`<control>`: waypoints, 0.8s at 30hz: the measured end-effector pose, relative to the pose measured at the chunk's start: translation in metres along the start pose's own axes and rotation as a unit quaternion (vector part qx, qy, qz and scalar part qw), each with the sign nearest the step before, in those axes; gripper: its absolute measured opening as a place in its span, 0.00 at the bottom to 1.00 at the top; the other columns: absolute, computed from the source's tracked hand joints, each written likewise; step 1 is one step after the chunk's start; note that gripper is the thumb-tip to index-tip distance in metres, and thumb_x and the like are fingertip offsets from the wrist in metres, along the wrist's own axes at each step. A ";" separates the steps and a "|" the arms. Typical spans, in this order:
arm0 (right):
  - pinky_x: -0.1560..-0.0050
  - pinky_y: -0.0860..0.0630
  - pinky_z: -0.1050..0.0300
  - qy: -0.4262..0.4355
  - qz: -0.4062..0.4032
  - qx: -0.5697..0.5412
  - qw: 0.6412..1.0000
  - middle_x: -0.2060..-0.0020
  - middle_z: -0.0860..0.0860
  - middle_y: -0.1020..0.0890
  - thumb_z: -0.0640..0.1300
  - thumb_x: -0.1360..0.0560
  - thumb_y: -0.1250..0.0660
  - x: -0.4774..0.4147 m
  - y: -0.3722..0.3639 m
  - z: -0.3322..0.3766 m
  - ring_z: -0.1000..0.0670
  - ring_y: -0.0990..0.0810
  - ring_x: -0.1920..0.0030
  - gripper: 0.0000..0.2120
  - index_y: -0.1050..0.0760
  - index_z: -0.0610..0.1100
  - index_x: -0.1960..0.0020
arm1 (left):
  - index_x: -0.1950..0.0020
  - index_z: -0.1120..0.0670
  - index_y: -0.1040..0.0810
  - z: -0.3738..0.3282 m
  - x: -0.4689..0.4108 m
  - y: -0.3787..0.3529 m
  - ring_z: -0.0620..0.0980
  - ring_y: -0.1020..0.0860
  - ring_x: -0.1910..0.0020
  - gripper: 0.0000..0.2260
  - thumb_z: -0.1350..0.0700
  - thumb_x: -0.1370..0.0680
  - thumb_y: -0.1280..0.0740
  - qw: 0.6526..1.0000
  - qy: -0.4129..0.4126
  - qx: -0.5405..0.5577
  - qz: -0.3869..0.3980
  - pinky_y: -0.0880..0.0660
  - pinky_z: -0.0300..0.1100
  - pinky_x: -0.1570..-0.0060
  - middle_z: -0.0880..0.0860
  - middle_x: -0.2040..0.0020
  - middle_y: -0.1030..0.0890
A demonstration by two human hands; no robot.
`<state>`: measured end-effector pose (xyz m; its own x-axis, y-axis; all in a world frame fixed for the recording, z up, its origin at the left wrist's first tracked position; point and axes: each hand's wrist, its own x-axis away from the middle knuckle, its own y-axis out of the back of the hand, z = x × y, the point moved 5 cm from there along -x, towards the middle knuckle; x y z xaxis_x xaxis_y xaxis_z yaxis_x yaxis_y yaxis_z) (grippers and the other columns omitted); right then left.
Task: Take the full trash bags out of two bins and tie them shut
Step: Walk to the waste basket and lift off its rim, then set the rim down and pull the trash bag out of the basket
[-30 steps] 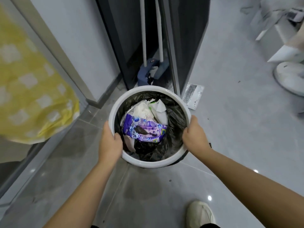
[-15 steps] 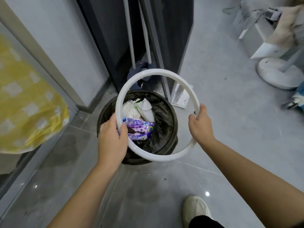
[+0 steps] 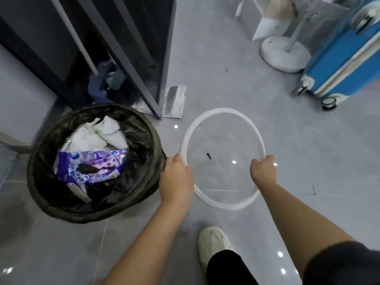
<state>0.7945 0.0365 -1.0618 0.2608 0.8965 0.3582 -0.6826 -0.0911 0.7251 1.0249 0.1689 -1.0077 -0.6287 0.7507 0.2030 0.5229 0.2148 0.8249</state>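
2 grips, left grip (image 3: 176, 179) and right grip (image 3: 263, 171), clasp the thin white plastic ring (image 3: 223, 111) beside the round bin (image 3: 98, 220), likely freeing its black bag (image 3: 141, 140).

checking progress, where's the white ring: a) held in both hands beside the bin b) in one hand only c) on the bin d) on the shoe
a: left hand and right hand both grip the ring, right of the bin, off its rim.
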 end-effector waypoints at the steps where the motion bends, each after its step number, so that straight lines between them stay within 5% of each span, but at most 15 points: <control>1: 0.56 0.35 0.54 -0.005 -0.001 0.005 1.000 0.51 0.41 0.27 0.38 0.23 0.43 -0.005 -0.004 -0.010 0.42 0.29 0.56 0.15 0.36 0.33 0.38 | 0.45 0.58 0.27 0.004 -0.001 -0.013 0.59 0.23 0.51 0.08 0.57 0.23 0.38 1.000 0.008 0.010 0.009 0.28 0.50 0.56 0.56 0.47 0.24; 4: 0.51 0.32 0.52 -0.021 0.003 0.049 0.999 0.43 0.37 0.29 0.38 0.24 0.43 -0.019 -0.014 -0.033 0.39 0.28 0.53 0.17 0.32 0.32 0.38 | 0.41 0.58 0.29 0.022 -0.010 -0.054 0.58 0.24 0.51 0.12 0.59 0.24 0.39 0.996 0.054 0.038 0.062 0.31 0.46 0.58 0.57 0.45 0.26; 7: 0.45 0.31 0.49 -0.033 0.022 0.113 0.993 0.45 0.38 0.31 0.38 0.25 0.44 -0.032 -0.022 -0.050 0.36 0.27 0.44 0.17 0.30 0.33 0.39 | 0.37 0.57 0.30 0.040 -0.022 -0.096 0.60 0.25 0.50 0.16 0.61 0.24 0.41 0.980 0.111 0.076 0.145 0.28 0.47 0.52 0.57 0.41 0.30; 11: 0.44 0.29 0.48 -0.041 0.073 0.134 0.987 0.45 0.39 0.29 0.40 0.27 0.43 -0.044 -0.041 -0.066 0.37 0.27 0.45 0.16 0.28 0.36 0.42 | 0.37 0.60 0.30 0.060 -0.035 -0.136 0.58 0.28 0.54 0.16 0.62 0.24 0.43 0.963 0.161 0.088 0.198 0.32 0.45 0.52 0.61 0.38 0.31; 14: 0.54 0.27 0.50 -0.034 0.098 0.113 0.988 0.51 0.39 0.25 0.44 0.32 0.41 -0.055 -0.057 -0.078 0.39 0.25 0.52 0.12 0.29 0.39 0.51 | 0.39 0.64 0.28 0.073 -0.044 -0.156 0.59 0.27 0.51 0.15 0.64 0.25 0.43 0.953 0.199 0.115 0.199 0.32 0.44 0.54 0.62 0.39 0.29; 19: 0.69 0.37 0.59 -0.010 0.106 0.086 0.991 0.61 0.47 0.27 0.39 0.27 0.39 -0.061 -0.064 -0.079 0.44 0.27 0.60 0.04 0.30 0.39 0.54 | 0.37 0.62 0.32 0.079 -0.050 -0.176 0.58 0.24 0.46 0.17 0.66 0.27 0.42 0.920 0.249 0.247 0.174 0.28 0.45 0.49 0.58 0.43 0.23; 22: 0.58 0.32 0.56 -0.002 0.123 0.087 0.989 0.56 0.48 0.27 0.39 0.25 0.39 -0.064 -0.064 -0.077 0.41 0.26 0.52 0.11 0.29 0.38 0.44 | 0.29 0.59 0.40 0.083 -0.051 -0.190 0.56 0.25 0.38 0.27 0.64 0.28 0.42 0.896 0.257 0.309 0.188 0.28 0.53 0.37 0.54 0.33 0.26; 24: 0.51 0.32 0.54 -0.011 0.135 0.094 0.986 0.51 0.47 0.27 0.40 0.24 0.39 -0.064 -0.064 -0.078 0.40 0.25 0.45 0.18 0.32 0.36 0.36 | 0.26 0.60 0.44 0.077 -0.048 -0.185 0.52 0.28 0.35 0.27 0.66 0.25 0.43 0.887 0.254 0.328 0.201 0.32 0.47 0.33 0.52 0.30 0.29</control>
<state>0.7681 0.0187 -1.1765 0.1033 0.8191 0.5643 -0.5918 -0.4053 0.6967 1.0024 0.1407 -1.2107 -0.4066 0.5069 0.7601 0.8815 0.4364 0.1804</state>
